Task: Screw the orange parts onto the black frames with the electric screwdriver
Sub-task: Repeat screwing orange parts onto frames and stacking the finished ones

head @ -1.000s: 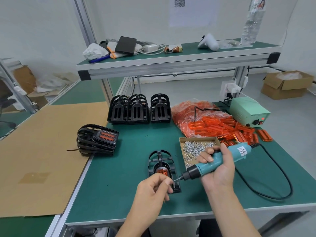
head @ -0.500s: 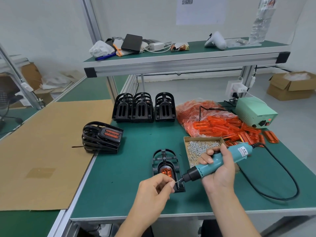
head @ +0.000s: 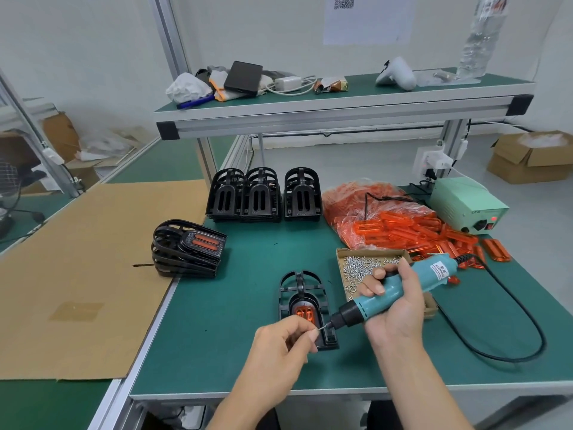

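A black frame (head: pixel 302 290) lies flat on the green mat with an orange part (head: pixel 305 314) seated in it. My right hand (head: pixel 395 308) grips the teal electric screwdriver (head: pixel 400 290), whose bit points left over the frame's near right corner. My left hand (head: pixel 283 342) pinches a small screw (head: pixel 317 329) against the bit's tip. A cardboard box of screws (head: pixel 361 266) sits just behind my right hand. Loose orange parts (head: pixel 403 225) spill from a bag at the right.
Three stacks of bare black frames (head: pixel 263 195) stand at the back. A stack of frames fitted with orange parts (head: pixel 189 248) rests at the mat's left edge beside brown cardboard (head: pixel 77 274). The screwdriver's power box (head: pixel 468 204) sits far right; its cable (head: pixel 524 330) loops across the mat.
The view has shifted slightly. Both hands keep the same pose, with the screw held at the bit's tip over the frame.
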Demonstrator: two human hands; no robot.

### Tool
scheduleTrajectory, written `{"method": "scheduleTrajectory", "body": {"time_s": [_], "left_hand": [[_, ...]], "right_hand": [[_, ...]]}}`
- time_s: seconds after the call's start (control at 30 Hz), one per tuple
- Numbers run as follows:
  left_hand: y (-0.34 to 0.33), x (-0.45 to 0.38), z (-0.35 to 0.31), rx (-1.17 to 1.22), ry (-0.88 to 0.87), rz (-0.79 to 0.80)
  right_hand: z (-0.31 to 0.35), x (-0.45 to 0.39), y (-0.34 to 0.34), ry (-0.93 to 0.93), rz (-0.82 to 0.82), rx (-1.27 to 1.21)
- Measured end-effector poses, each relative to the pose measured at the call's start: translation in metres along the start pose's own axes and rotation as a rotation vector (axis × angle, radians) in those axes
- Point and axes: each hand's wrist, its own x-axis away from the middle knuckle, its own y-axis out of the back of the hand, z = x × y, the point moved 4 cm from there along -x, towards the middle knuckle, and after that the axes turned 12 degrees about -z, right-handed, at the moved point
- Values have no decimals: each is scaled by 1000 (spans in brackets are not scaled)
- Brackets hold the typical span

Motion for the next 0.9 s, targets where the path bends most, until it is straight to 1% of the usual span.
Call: {"method": "scheduleTrajectory", "body": {"time_s": [0.07,0.1,0.17,0.23,0.3,0.37,0.43,0.57,0.9], "left_hand": [[2,-6,0,-62,-87,2],[4,-10,1,-124,-176,-22],[4,-22,2,-299,-369,-95],[2,-35,4,-438,-452,-178],[-3,-51,7,-522,-462,-229],[-10,-63,11,-590,-446,-248],[-14,-72,16,-623,-411,-257],[-22,-75,30,-645,-327,-264],[-25,-73,42,-537,-283,-305]], "right_hand": [[-2,-1,-5,4,11,17],[-4,-2,-8,8,19,34],[-7,-5,-19,38,30,111],[-13,-6,-33,99,51,207],[-20,-7,-50,218,99,310],[-29,-8,-66,349,170,452],[-40,-9,-77,418,232,595],[-60,-15,-80,417,277,793],[-68,-29,-74,407,292,906]]}}
